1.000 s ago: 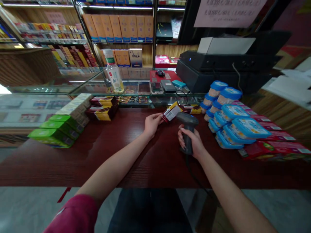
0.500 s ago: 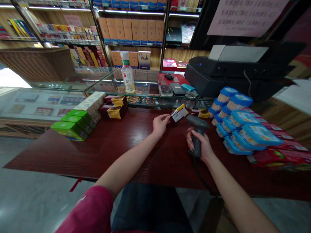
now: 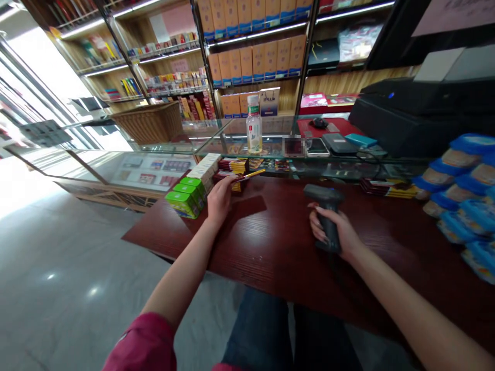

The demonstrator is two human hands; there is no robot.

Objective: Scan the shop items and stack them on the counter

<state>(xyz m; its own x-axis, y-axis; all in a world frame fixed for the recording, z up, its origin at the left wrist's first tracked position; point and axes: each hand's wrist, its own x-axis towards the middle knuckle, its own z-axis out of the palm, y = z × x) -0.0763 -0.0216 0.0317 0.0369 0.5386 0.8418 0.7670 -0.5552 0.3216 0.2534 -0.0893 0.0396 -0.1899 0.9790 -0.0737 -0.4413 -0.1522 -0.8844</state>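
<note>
My left hand (image 3: pixel 219 202) pinches a thin flat packet (image 3: pixel 251 175) with a yellow end, seen nearly edge-on. It hovers beside a stack of dark red and yellow packets (image 3: pixel 236 166), part of which my hand and the packet cover. Close by stand green boxes (image 3: pixel 185 196) and a row of white boxes (image 3: pixel 205 170). My right hand (image 3: pixel 340 229) is wrapped round the handle of a dark grey barcode scanner (image 3: pixel 327 198), held upright over the brown table (image 3: pixel 270 247). More flat packets (image 3: pixel 389 188) lie in a low pile at the far right edge.
Blue-lidded tubs (image 3: pixel 469 206) are stacked on the right. Behind the table, a glass counter (image 3: pixel 278 129) carries a drink bottle (image 3: pixel 254 126), phones and a mouse (image 3: pixel 318 122). A wicker basket (image 3: pixel 149 123) stands at the back left; a black machine (image 3: pixel 402 118) at the back right.
My left hand has carried the packet from near the scanner leftward to the packet stack, and it has turned edge-on. The view has swung left. My right hand still grips the scanner.
</note>
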